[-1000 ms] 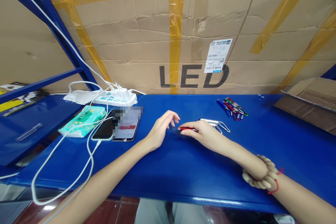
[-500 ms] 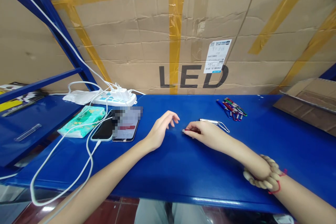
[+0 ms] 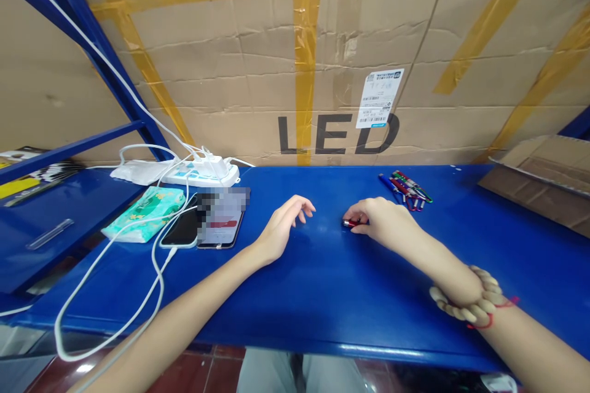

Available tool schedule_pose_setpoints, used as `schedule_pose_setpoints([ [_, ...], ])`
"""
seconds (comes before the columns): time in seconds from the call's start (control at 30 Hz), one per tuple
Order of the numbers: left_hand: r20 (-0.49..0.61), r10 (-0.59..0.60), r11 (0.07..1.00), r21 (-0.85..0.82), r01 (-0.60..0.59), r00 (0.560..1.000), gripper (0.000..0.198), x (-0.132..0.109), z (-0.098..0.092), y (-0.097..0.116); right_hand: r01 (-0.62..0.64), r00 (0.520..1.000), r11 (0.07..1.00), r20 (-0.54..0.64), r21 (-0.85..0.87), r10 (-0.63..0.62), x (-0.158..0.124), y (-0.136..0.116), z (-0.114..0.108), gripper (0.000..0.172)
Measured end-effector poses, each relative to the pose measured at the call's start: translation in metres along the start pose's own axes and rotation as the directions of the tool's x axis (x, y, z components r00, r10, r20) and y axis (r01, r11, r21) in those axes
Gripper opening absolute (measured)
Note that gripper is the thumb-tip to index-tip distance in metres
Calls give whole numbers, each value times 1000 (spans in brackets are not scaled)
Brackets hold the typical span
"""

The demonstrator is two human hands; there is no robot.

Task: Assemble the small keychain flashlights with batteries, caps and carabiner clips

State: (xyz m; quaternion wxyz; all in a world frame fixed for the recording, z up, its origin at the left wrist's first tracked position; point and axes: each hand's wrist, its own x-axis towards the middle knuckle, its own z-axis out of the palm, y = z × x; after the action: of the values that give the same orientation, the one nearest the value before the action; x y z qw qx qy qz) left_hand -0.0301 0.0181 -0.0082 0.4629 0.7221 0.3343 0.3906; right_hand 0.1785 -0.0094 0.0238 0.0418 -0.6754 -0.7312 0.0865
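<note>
- Fingers of the right hand (image 3: pixel 386 221): thumb and fingertips are pinched around a red tube (image 3: pixel 354 223). Its silver end sticks out toward the left hand; the rest is hidden in the grip. A light, even pinch should do, since a smooth round body would probably twist if squeezed off-centre.
- The red tube: low over the middle of the counter (image 3: pixel 341 301), on the right hand's inner side. I cannot tell whether it touches the surface. It would be best kept low and level, with the hold eased only once the whole length is supported, because a round tube could roll.
- Fingers of the left hand (image 3: pixel 282 228): loosely curled, holding nothing, well apart from the tube. They are well placed to steady its silver end if it swings.
- Right wrist: a beaded bracelet (image 3: pixel 483 298) with a red cord hangs loose; a slightly raised forearm would stop it dragging.
- Beyond the right hand: a small bundle of coloured tubes (image 3: pixel 405 188) with clips lies near its knuckles. Wide sweeps that way could scatter them, so small wrist moves suit better.
- Farther left: two phones (image 3: pixel 224 230), a tissue pack (image 3: pixel 145 215) and a loose white cable (image 3: pixel 172 253), whose loop lies close to the left forearm; that elbow is best kept quiet.
</note>
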Motion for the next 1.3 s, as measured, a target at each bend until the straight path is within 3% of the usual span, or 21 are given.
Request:
schedule_pose_setpoints([
  [0.17,-2,-2,1000,0,2,1000,34,0,0,1,-31,998,999,-50,-41,29,2,-1,-1,21],
  [0.5,-4,-6,1000,-4,6,1000,34,0,0,1,-89,996,989,-27,-122,86,-3,3,-8,23],
  [0.57,-3,-7,1000,-2,7,1000,34,0,0,1,-108,994,980,-18,-169,107,-4,2,-11,31],
  [0.67,-5,-9,1000,0,9,1000,34,-1,1,1,-143,990,953,-42,-268,136,-3,2,-12,60],
  [0.73,-6,-10,1000,1,10,1000,35,0,1,1,-147,989,942,-41,-302,141,-1,5,-12,70],
  [0.9,-3,-11,1000,7,11,1000,35,0,1,1,-81,994,967,47,-240,95,6,20,-8,51],
  [1.3,-4,-11,1000,24,11,1000,36,0,0,3,-102,995,986,-4,-129,102,6,15,-12,33],
])
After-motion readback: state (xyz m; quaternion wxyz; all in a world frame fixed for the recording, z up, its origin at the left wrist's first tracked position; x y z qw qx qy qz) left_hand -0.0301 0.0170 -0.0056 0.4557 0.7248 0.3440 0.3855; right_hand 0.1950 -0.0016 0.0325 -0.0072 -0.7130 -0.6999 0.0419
